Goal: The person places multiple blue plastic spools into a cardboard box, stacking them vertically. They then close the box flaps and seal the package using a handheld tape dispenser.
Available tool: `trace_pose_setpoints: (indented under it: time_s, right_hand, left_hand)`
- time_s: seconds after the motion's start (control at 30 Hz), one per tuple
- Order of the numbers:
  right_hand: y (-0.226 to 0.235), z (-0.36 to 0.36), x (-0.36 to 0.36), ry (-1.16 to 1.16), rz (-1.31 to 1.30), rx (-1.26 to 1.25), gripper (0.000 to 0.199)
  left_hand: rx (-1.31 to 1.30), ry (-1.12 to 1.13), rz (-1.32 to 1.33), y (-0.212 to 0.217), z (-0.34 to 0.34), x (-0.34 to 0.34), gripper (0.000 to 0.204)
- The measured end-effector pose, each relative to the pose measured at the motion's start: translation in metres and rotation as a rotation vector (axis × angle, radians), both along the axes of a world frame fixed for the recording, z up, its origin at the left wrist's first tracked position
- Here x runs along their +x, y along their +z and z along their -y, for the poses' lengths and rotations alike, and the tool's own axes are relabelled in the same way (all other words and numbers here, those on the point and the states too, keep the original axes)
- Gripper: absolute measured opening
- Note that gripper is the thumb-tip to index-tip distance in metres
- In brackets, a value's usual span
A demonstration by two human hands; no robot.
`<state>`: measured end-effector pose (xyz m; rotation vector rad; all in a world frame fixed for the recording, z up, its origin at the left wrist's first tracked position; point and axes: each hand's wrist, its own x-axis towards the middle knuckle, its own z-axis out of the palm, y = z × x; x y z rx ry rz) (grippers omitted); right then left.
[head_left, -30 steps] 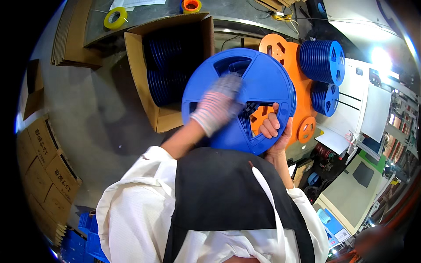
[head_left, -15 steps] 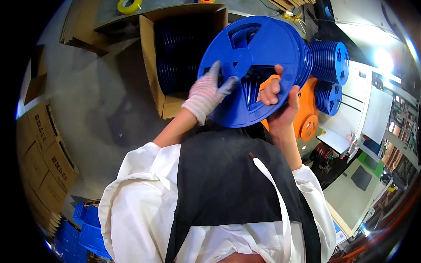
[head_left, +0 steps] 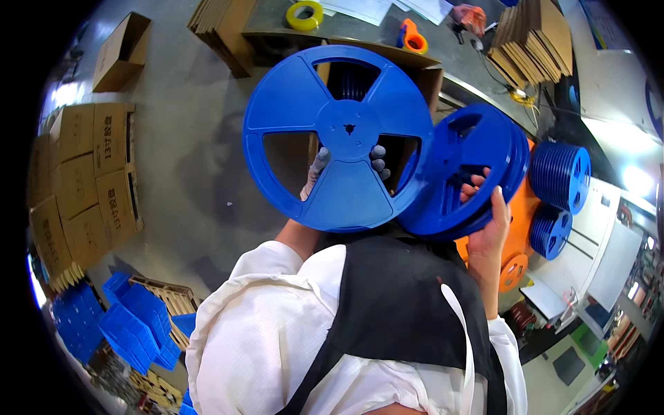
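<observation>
My gloved left hand [head_left: 317,173] grips a large blue plastic reel [head_left: 290,88] from behind. Its fingertips come through the reel's window openings near the hub. This reel faces me nearly flat, in front of a cardboard box [head_left: 427,86] that holds more blue reels [head_left: 354,81]. At its right, a tilted stack of blue reels [head_left: 443,197] rests in my bare right hand [head_left: 490,228]. The right fingers reach through an opening of the stack and the thumb lies along its rim. Part of the left palm is hidden by the reel.
Blue reel stacks [head_left: 559,176] stand at the right by an orange reel [head_left: 513,272]. On the far bench lie yellow tape [head_left: 304,15], an orange tape dispenser [head_left: 413,38] and flat cardboard [head_left: 532,41]. Cartons [head_left: 83,180] are piled at the left, with blue bins [head_left: 135,321] nearer.
My left hand has drawn one reel off the stack and moved it left, before the box. The right hand keeps hold of the remaining stack. The view has shifted.
</observation>
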<state>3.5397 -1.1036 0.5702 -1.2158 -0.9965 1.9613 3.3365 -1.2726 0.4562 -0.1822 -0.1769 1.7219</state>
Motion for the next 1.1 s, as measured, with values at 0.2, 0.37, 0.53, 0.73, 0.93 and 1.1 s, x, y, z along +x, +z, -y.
trace_pose_setpoints:
  time_s: [0.2,0.37,0.53,0.73,0.93,1.1]
  right_hand:
    - [-0.005,-0.009,0.035,-0.037,-0.232,-0.021,0.051]
    - [-0.008,-0.031,0.09,0.024,-0.472,0.039,0.062]
    - [-0.001,-0.032,0.086,-0.037,-0.918,-0.166,0.055]
    - [-0.007,-0.037,0.085,-0.017,-1.08,-0.248,0.053]
    - [-0.007,-0.041,0.066,-0.081,-1.043,-0.262,0.058]
    - [-0.011,-0.041,0.064,-0.041,-0.996,-0.219,0.063]
  left_hand:
    - [0.158,0.143,0.08,0.0,0.006,-0.003,0.075]
    - [0.09,0.217,0.0,-0.002,0.01,-0.017,0.073]
    - [-0.07,0.356,-0.19,0.005,0.024,-0.041,0.071]
    - [-0.193,0.405,-0.321,0.008,0.034,-0.051,0.068]
    - [-0.234,0.357,-0.379,0.013,0.033,-0.052,0.065]
    - [-0.281,0.315,-0.391,0.008,0.03,-0.044,0.062]
